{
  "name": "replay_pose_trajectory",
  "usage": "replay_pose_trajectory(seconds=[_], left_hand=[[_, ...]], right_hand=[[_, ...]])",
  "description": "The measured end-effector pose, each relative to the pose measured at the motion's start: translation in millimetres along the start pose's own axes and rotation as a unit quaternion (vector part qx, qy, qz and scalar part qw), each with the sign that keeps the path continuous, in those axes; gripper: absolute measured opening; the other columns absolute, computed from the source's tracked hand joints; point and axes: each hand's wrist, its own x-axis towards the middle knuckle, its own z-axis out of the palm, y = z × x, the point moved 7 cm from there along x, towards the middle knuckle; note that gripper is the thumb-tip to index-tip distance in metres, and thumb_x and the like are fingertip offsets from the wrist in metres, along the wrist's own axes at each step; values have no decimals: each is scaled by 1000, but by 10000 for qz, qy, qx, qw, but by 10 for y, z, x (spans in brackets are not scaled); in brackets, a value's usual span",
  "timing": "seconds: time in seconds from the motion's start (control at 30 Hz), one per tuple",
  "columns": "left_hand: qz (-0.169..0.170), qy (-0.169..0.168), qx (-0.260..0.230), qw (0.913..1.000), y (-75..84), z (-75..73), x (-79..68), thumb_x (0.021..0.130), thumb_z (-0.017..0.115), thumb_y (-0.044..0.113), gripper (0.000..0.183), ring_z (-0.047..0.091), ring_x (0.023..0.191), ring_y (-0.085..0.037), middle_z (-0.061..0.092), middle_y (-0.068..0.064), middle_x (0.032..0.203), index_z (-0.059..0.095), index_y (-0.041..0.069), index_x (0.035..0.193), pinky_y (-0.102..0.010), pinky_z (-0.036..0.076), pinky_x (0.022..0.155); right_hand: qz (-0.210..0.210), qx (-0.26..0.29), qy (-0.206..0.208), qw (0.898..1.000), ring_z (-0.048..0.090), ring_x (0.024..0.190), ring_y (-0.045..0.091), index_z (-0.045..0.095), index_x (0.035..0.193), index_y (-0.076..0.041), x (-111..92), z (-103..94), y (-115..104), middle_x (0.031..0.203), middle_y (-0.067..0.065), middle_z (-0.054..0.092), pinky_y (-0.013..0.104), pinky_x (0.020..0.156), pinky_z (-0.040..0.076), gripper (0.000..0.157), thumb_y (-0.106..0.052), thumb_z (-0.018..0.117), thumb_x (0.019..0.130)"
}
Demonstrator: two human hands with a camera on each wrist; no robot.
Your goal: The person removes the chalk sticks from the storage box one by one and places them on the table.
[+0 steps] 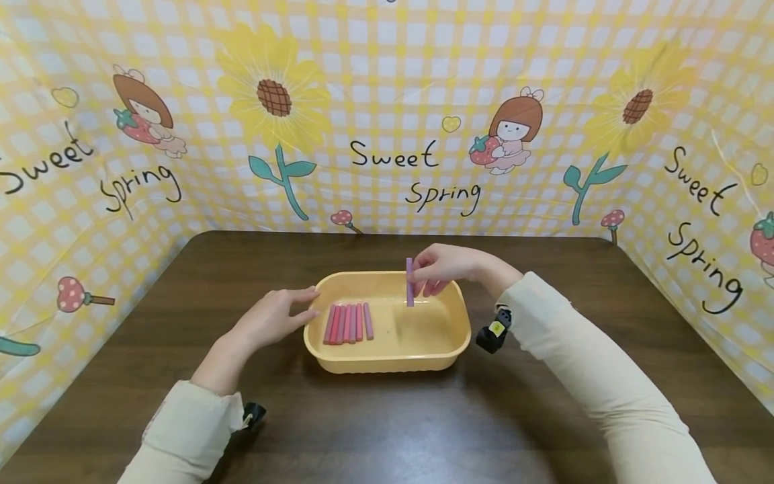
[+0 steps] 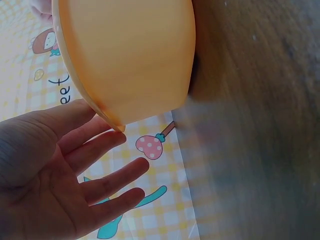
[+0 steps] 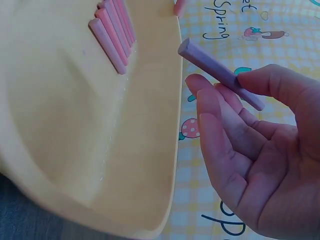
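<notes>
My right hand (image 1: pixel 440 263) pinches a purple chalk stick (image 1: pixel 410 282) between thumb and fingers. In the head view the stick stands upright at the far rim, over the right half of a yellow plastic basin (image 1: pixel 387 364). Several pink and purple chalk sticks (image 1: pixel 348 324) lie side by side on the left part of the basin floor, the rightmost slightly apart. My left hand (image 1: pixel 272 316) touches the basin's left rim with thumb and forefinger. The left wrist view shows its other fingers (image 2: pixel 122 172) spread and nearly straight, off the rim.
The basin stands on a dark brown wooden table (image 1: pixel 254 430). A yellow checked cloth (image 1: pixel 387 87) printed with sunflowers and lettering rises behind the table and along both sides. Black wrist devices (image 1: pixel 494 331) sit at both cuffs.
</notes>
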Motion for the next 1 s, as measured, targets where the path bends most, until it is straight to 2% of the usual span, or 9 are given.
replay_pose_trajectory(seconds=[0.2, 0.57, 0.77, 1.0], left_hand=[[6, 13, -13, 10000, 6, -8, -5, 91, 59, 19, 44, 50, 123, -38, 52, -21, 133, 52, -1, 130, -53, 41, 101], [-51, -37, -38, 10000, -6, -7, -9, 92, 59, 18, 44, 50, 124, -38, 51, -21, 134, 52, -1, 131, -53, 41, 102], [-77, -54, -60, 9999, -22, 0, -1, 92, 59, 19, 45, 49, 125, -38, 51, -21, 134, 52, 0, 131, -53, 40, 102], [-65, -43, -124, 9999, -31, 6, 1, 91, 59, 19, 45, 48, 125, -38, 51, -21, 134, 51, 0, 132, -54, 40, 102]], right_hand=[[-102, 153, -9, 9998, 65, 78, 12, 63, 100, -4, -104, -11, 31, 92, 6, 71, 30, 78, 57, 23, -23, 52, 93], [-309, 309, 72, 9990, 62, 77, 13, 60, 100, -1, -301, -92, 223, 94, 7, 72, 30, 76, 56, 24, -23, 52, 94], [-277, 484, 264, 9981, 61, 75, 12, 57, 104, 1, -392, -132, 351, 95, 8, 71, 30, 77, 57, 26, -22, 52, 94], [-248, 747, 514, 9956, 59, 73, 10, 55, 106, 1, -482, -178, 548, 90, 6, 69, 29, 74, 55, 26, -21, 53, 94]])
